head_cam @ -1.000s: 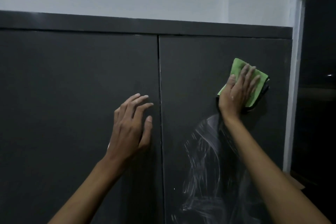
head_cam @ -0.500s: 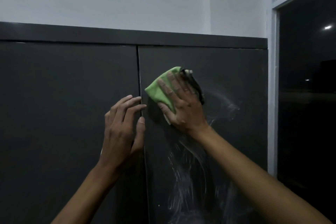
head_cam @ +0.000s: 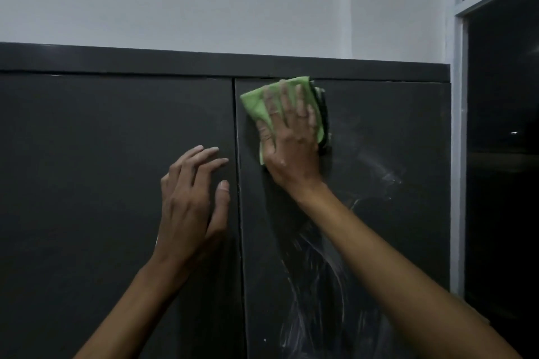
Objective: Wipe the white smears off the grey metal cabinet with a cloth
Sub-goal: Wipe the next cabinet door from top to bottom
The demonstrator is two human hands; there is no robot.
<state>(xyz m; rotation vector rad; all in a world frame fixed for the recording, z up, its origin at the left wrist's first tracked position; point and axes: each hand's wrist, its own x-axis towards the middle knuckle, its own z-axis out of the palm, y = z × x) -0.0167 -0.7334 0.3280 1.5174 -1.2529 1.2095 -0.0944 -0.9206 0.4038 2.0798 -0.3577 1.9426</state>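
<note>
The cloth [head_cam: 256, 105] lies folded under our right hand [head_cam: 291, 140], fingers spread flat and pressing it against the cabinet [head_cam: 393, 114] door's top corner, so the grip is a flat press, not a clench. White smears [head_cam: 315, 285] streak the door below that grip. Beside it, our left hand [head_cam: 192, 204] rests open-fingered on the neighbouring door, probably steadying us.

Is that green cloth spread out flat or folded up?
Folded. The green cloth forms a compact pad under the right hand, with dark layered edges stacked along its right side against the cabinet door.
</note>
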